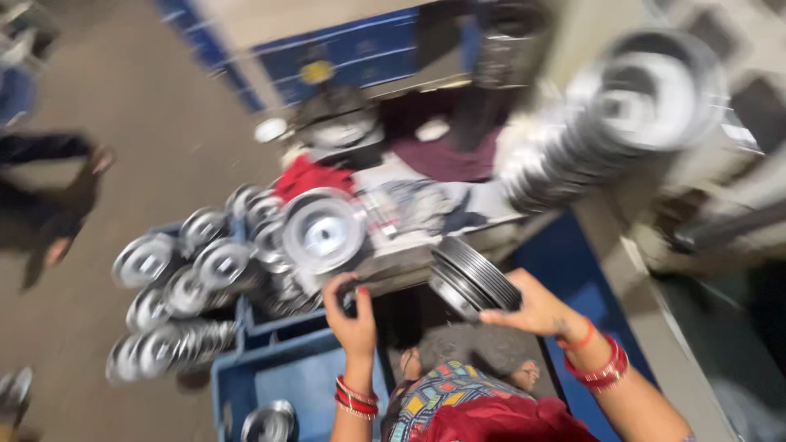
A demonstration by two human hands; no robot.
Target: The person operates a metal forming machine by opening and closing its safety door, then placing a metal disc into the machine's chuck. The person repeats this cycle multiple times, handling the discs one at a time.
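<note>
2 bare hands are up over a cluttered work spot, and the whole shot is motion-blurred, so fine detail is hard to call. The person's right hand (536, 311), with red bangles on the wrist, is clamped on the near edge of a short stack of dark grooved metal discs (475, 277), thumb and fingers wrapped over the rim, the stack tilted and sticking out away from the palm. The left hand (352, 315), also wearing red bangles, is raised with fingers curled at the near edge of a shiny round steel plate (325, 231) standing on edge just beyond the fingertips; whether it actually grips that plate or only touches it can't be told through the blur.

Out past the left hand on its outer side sit lots of similar steel plates (176, 282), leaning in rows. Below that wrist is a blue plastic crate (282, 372) with 1 more plate lying in it. Beyond the plate is a red cloth (307, 176). Far beyond the right hand, a long leaning stack of steel plates (589, 131) runs off up the frame. Way off to the left-hand side, another person's dark sleeve and hand (57, 245) show over the floor.
</note>
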